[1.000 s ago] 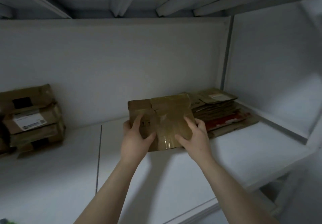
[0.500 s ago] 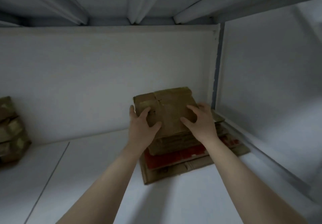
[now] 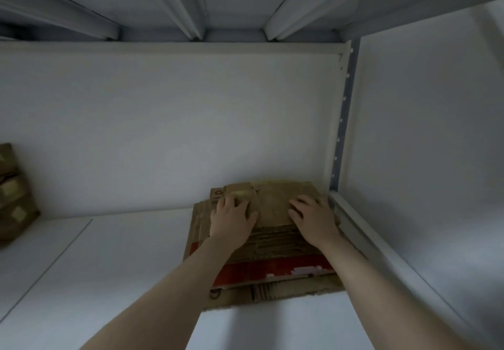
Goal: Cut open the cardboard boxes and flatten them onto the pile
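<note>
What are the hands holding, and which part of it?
Nothing is gripped. The left hand and the right hand lie flat on top of the flattened box, one toward each side, pressing it onto the pile.

Flattened brown box (image 3: 272, 208) lay atop the pile (image 3: 272, 276) of flat cardboard, right rear corner of the shelf (image 3: 109, 268); I saw taped boxes (image 3: 13, 194) stacked far left.
</note>
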